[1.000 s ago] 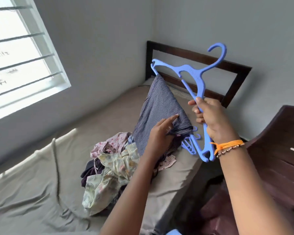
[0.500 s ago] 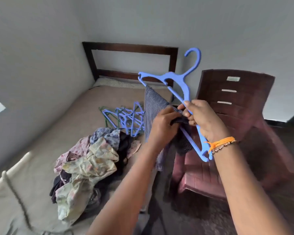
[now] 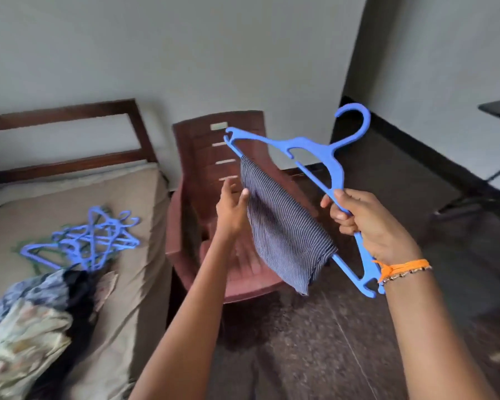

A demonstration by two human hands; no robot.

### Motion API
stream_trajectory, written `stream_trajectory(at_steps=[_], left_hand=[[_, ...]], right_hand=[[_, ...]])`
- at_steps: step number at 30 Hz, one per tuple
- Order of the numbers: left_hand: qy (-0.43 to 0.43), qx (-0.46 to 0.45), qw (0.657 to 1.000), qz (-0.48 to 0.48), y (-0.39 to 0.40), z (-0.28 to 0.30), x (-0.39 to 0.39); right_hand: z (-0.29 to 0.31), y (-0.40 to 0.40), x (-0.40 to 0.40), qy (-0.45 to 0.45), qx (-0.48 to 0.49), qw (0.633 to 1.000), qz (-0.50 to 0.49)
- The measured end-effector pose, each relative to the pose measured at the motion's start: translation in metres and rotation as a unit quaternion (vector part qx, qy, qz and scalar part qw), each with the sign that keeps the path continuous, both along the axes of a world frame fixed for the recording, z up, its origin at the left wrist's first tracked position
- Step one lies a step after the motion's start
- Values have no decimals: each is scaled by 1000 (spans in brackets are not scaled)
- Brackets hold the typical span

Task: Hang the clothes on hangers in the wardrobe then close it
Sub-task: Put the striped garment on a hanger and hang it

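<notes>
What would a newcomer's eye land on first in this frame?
Centre right, the right hand grips a tilted blue hanger with a striped cloth draped over its bar, while the left hand, fingers relaxed, sits beside the cloth. At left, a heap of blue hangers and a pile of clothes lie on the bed.

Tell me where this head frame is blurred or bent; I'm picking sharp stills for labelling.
Head view: the left hand and the clothes pile are motion-smeared; the hanger, striped cloth and right hand are fairly sharp; wide-angle distortion tilts the wall corner; soft, even light, no glare.
</notes>
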State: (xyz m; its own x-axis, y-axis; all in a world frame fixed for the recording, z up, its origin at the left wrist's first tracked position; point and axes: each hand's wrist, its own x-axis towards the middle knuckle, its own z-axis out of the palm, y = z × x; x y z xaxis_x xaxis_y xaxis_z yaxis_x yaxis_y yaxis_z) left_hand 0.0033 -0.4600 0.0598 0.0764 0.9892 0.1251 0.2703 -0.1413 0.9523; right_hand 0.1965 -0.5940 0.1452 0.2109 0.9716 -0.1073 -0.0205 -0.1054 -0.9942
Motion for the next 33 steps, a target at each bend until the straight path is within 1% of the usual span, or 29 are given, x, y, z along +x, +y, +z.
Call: stream_trajectory(at_steps=[2,4,5,7,8,11,14,16,19,21,22,24,26,30,31,33], left_hand=[[5,25,996,-80,-2,4,48],[-8,8,989,-150,-13,9,99],[-31,-23,980,-196,-21,10,125],[-90,-98,949,-285,-42,9,174],[-102,-125,934,-318,-54,8,197],[-94,-156,918,-353,-94,4,264],[-65,-170,902,-392,-132,5,331],[-61,-178,895,-405,-149,10,362],[-52,-187,871,-450,-180,12,428],[-22,-153,859,-488,-196,9,472],[-9,-130,860,-493,-204,7,495],[21,-65,877,-476,-224,4,543],[21,-16,887,-461,-251,8,590],[-7,24,896,-444,-307,18,680],[-9,48,893,-447,-320,19,700],[25,149,875,-459,-341,22,734]], right_hand=[[-1,-34,43,-3,3,999,-48],[-4,-69,83,-1,7,996,-92],[-5,-88,102,1,9,994,-113],[-9,-125,135,5,14,989,-150],[-10,-143,149,7,14,986,-168],[-12,-194,190,-4,7,974,-227],[-16,-242,230,-21,-1,958,-288],[-17,-260,246,-30,-6,949,-313],[-17,-294,279,-34,-12,929,-369],[-17,-316,303,-40,-11,915,-402],[-17,-326,317,-46,-15,906,-421],[-17,-347,346,-55,-22,884,-464],[-15,-365,375,-60,-27,862,-502],[-10,-400,432,-85,-34,824,-559],[-10,-410,444,-88,-35,814,-573],[-12,-429,464,-98,-41,795,-597]])
